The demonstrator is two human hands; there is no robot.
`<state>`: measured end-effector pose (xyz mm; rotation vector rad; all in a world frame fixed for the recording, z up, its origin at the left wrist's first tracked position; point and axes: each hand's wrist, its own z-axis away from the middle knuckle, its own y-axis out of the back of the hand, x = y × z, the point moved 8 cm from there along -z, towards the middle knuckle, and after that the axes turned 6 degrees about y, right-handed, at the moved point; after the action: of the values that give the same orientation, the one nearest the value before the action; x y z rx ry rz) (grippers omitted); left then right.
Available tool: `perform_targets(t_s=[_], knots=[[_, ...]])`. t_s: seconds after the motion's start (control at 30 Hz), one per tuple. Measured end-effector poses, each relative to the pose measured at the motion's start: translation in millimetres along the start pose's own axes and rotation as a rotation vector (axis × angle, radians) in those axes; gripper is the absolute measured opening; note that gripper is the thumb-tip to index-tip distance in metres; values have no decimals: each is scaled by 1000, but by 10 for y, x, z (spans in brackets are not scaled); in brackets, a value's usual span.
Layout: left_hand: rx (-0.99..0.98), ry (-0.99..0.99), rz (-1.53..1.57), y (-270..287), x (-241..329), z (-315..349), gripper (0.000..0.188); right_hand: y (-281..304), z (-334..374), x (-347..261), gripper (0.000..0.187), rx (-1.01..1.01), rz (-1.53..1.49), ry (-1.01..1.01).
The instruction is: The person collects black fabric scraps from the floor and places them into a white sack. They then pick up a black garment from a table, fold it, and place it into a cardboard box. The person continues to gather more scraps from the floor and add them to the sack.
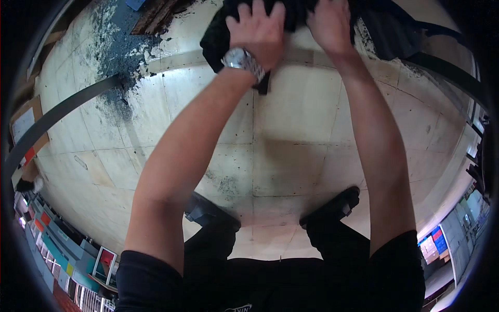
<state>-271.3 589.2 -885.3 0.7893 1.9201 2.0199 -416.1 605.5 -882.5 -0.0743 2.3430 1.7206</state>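
Fingers spread, my left hand point(257, 34) lies flat on a black, soft-looking piece of fabric point(213, 44) at the top of the view. A silver watch point(243, 61) is on that wrist. A narrow dark strip point(264, 86) sticks out below the left wrist. My right hand point(331, 26) is at the fabric's right side, its thumb toward the left. Its fingers look closed on the fabric, though the upper edge of the view cuts them off. Most of the fabric's far side is out of view.
Curved dark bars, one on the left point(67, 106) and one on the right point(447, 73), run over the pale tiled floor point(296, 119). Dark stains point(112, 52) mark the floor at far left, beside a rusty brown piece point(156, 15). My shoes point(335, 205) stand on the tiles.
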Motion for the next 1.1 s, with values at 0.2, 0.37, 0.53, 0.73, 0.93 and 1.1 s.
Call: perform_targets(t_s=[0.2, 0.37, 0.53, 0.73, 0.93, 1.1], knots=[[-292, 143, -29, 87, -134, -671, 51, -414, -748, 261, 57, 44, -172, -56], [152, -34, -23, 51, -461, -1090, 58, -436, -915, 109, 63, -43, -162, -149], [-430, 24, 67, 36, -169, -811, 56, -120, -370, 213, 70, -83, -37, -234], [-74, -224, -162, 126, -360, 394, 48, 211, 673, -445, 82, -134, -59, -196], [-225, -378, 40, 396, -385, 1849, 50, 505, 2010, -958, 91, -220, -138, -100], [-159, -249, -28, 187, -414, 1581, 41, 261, 1571, -965, 90, -145, -76, -67]])
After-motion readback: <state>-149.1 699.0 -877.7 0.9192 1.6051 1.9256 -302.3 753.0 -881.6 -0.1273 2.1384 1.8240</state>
